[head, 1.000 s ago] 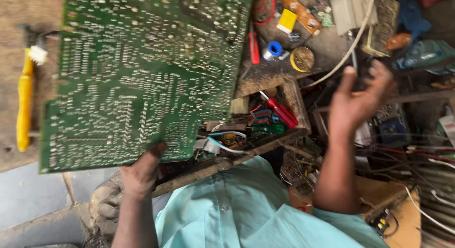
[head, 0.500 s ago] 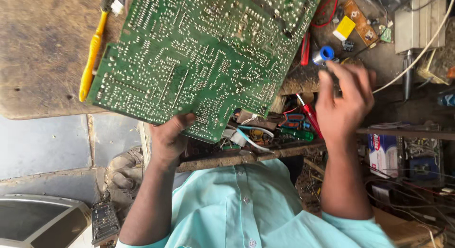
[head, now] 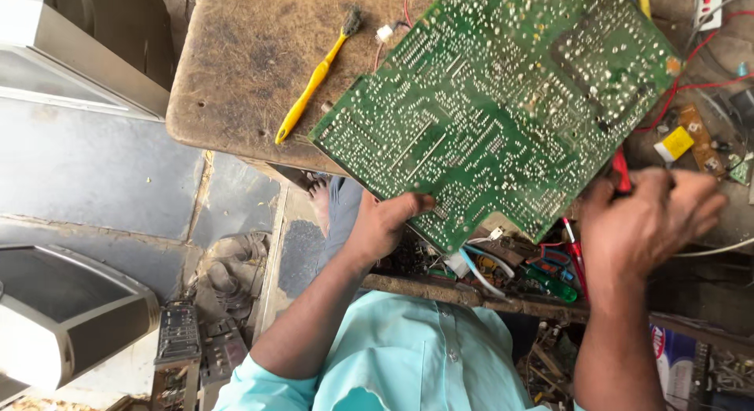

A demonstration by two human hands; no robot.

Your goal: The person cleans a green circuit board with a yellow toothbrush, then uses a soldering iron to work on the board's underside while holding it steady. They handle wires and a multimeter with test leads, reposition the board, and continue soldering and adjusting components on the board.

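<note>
The big green circuit board [head: 503, 105] sits tilted over the worn wooden bench [head: 236, 58], solder side up. My left hand [head: 385, 222] pinches its lower edge; my right hand [head: 648, 219] curls around a red-handled tool [head: 620, 169] beside it. A yellow brush [head: 310, 85] lies near the board's left corner.

board: large green circuit board [head: 503, 105], solder side up, tilted, upper middle of the frame
tool: red-handled tool [head: 620, 171], right of the frame, mostly hidden

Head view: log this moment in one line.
left hand: holds large green circuit board | right hand: grips red-handled tool | yellow brush: on bench
</note>
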